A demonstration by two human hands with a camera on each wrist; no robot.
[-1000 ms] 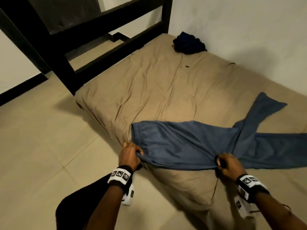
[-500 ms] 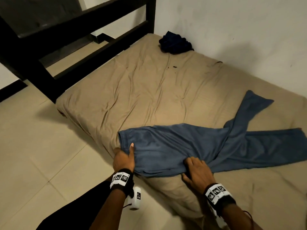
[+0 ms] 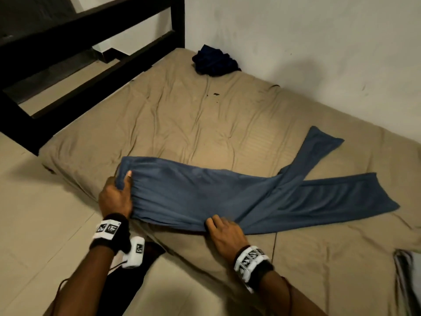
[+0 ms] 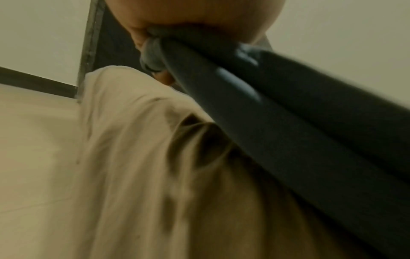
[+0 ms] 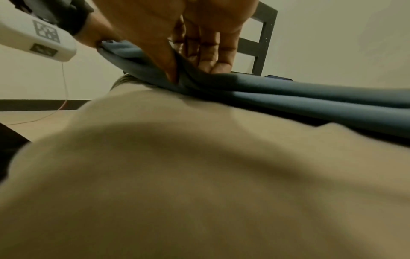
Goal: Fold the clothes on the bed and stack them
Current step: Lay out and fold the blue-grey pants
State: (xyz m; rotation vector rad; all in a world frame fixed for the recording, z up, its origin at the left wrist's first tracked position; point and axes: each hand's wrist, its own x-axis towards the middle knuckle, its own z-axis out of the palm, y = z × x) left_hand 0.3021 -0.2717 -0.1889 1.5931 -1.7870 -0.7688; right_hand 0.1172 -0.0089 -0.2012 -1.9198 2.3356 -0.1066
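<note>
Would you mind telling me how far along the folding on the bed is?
Early. In hand: the blue trousers lie on the mattress, left hand gripping the waistband, right hand at the near edge; legs splayed. Left: finishing them, and the crumpled dark garment by the wall. No stack is visible.

Bare sheet (image 3: 182, 124) lies open beyond the trousers (image 3: 205, 195), up to a dark bundle (image 3: 214, 61) by the wall (image 3: 319, 53). The black bed frame (image 3: 91, 49) bounds the left.
</note>
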